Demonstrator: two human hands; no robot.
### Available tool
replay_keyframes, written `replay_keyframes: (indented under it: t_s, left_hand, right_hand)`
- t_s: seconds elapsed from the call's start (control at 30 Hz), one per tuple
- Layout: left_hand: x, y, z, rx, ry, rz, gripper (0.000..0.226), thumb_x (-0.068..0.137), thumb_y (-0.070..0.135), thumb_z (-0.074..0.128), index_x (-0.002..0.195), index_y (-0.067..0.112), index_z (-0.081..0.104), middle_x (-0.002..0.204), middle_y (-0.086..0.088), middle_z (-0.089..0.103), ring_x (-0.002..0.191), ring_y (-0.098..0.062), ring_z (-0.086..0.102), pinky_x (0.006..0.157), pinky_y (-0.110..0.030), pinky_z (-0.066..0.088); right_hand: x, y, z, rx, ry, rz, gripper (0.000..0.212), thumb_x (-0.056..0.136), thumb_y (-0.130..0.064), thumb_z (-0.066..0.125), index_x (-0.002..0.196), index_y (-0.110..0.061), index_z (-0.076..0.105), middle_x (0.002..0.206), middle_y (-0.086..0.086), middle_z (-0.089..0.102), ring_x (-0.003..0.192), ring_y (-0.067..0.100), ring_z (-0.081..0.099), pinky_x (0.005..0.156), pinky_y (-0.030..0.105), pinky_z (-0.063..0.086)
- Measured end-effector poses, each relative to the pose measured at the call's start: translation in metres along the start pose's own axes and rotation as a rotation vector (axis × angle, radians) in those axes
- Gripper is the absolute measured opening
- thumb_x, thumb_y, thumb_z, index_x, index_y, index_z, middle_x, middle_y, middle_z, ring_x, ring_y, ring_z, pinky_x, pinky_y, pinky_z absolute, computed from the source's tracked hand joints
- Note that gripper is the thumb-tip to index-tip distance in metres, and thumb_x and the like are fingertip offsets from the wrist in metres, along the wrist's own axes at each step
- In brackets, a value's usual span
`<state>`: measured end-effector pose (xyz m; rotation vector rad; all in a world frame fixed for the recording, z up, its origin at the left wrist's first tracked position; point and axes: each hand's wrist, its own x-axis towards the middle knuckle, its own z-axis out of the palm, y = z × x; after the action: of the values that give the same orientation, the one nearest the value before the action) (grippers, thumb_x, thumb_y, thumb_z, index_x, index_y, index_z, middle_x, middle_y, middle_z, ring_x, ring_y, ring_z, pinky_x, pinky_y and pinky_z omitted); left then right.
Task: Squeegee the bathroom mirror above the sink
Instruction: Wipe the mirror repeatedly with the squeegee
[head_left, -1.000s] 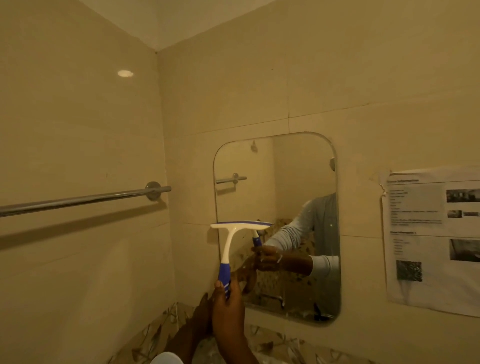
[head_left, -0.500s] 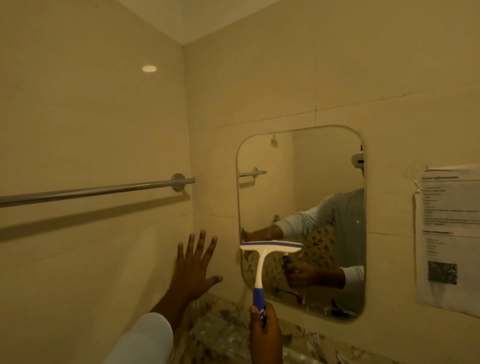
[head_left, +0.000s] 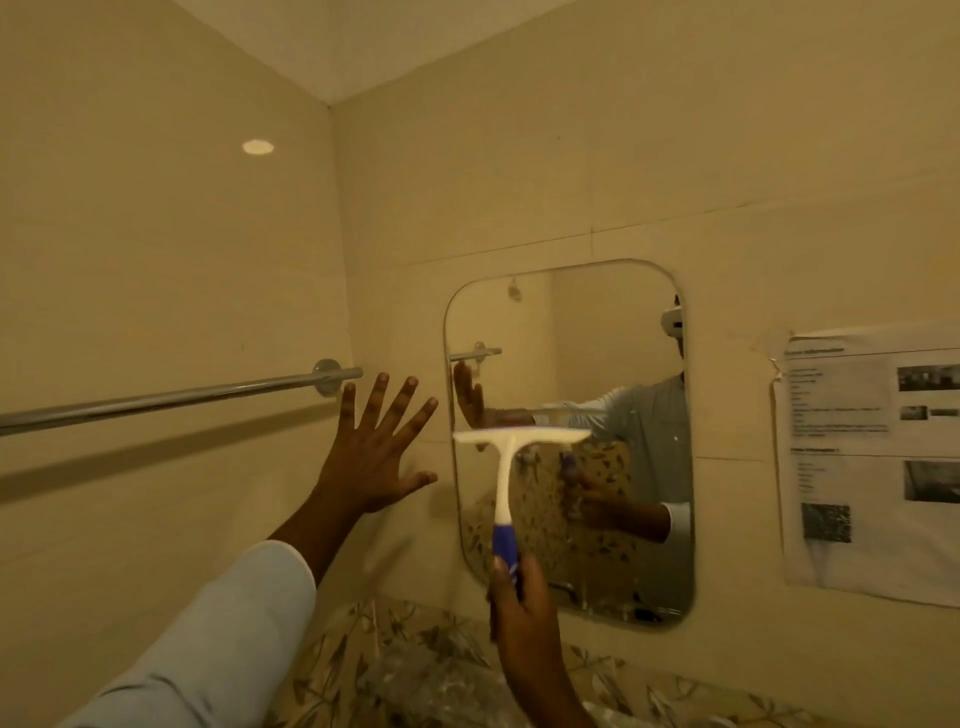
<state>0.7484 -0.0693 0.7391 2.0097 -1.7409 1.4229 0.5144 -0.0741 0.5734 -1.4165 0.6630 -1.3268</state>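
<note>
Your right hand is gripping the squeegee by its blue handle, fingers wrapped tight, blade lying level across the mirror mid-height. Your left hand is splaying wide open, empty, beside the mirror's left edge.

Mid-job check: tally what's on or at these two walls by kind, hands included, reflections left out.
Mirror: 1
Squeegee: 1
Towel rail: 1
Paper notice: 1
Hands: 2, left hand spread open, right hand gripping the squeegee handle
Total: 6
</note>
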Motion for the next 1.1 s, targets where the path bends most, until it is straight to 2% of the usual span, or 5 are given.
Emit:
replay_keyframes:
  t_s: [0.2, 0.33, 0.53, 0.67, 1.1]
  left_hand:
    - [-0.005, -0.019, 0.0, 0.039, 0.016, -0.085, 0.114, 0.072, 0.098, 0.035, 0.164, 0.034, 0.016, 0.174, -0.01, 0.0, 0.157, -0.046, -0.006, 0.118, -0.076, 0.0]
    - [-0.014, -0.041, -0.003, 0.092, -0.003, -0.105, 0.115, 0.07, 0.101, 0.033, 0.163, 0.035, 0.02, 0.173, -0.012, 0.004, 0.156, -0.049, -0.007, 0.117, -0.077, 0.0]
    - [-0.016, -0.059, -0.008, 0.18, -0.059, -0.099, 0.117, 0.067, 0.104, 0.022, 0.163, 0.038, 0.012, 0.172, -0.014, -0.003, 0.153, -0.052, -0.017, 0.12, -0.074, -0.006]
    - [-0.016, -0.054, -0.007, 0.185, -0.067, -0.104, 0.118, 0.066, 0.105, 0.016, 0.163, 0.038, 0.009, 0.172, -0.015, -0.005, 0.153, -0.054, -0.016, 0.119, -0.074, -0.007]
    - [-0.003, -0.019, 0.003, 0.048, -0.046, -0.057, 0.12, 0.066, 0.105, 0.018, 0.164, 0.037, 0.004, 0.172, -0.012, -0.011, 0.155, -0.046, -0.02, 0.118, -0.076, -0.004]
  right_hand:
    - [0.061, -0.087, 0.012, 0.009, -0.011, -0.2, 0.012, 0.108, -0.031, 0.053, 0.111, -0.022, 0.06, 0.078, 0.001, 0.06, 0.064, 0.016, 0.057, 0.063, 0.035, 0.053]
    - [0.086, -0.117, 0.02, 0.014, -0.001, -0.243, 0.01, 0.11, -0.032, 0.05, 0.103, -0.035, 0.056, 0.078, -0.005, 0.064, 0.06, 0.008, 0.058, 0.053, 0.023, 0.051]
    - [0.1, -0.134, 0.028, 0.025, -0.022, -0.252, 0.012, 0.11, -0.03, 0.051, 0.105, -0.041, 0.054, 0.083, -0.004, 0.066, 0.064, 0.011, 0.059, 0.056, 0.026, 0.051]
    - [0.098, -0.113, 0.022, -0.029, -0.014, -0.196, 0.016, 0.109, -0.029, 0.053, 0.125, -0.029, 0.055, 0.089, 0.006, 0.065, 0.071, 0.016, 0.06, 0.063, 0.03, 0.052]
    - [0.033, 0.013, -0.004, -0.193, 0.021, -0.086, 0.012, 0.107, -0.028, 0.057, 0.104, -0.02, 0.065, 0.077, -0.001, 0.061, 0.068, 0.013, 0.056, 0.063, 0.031, 0.046]
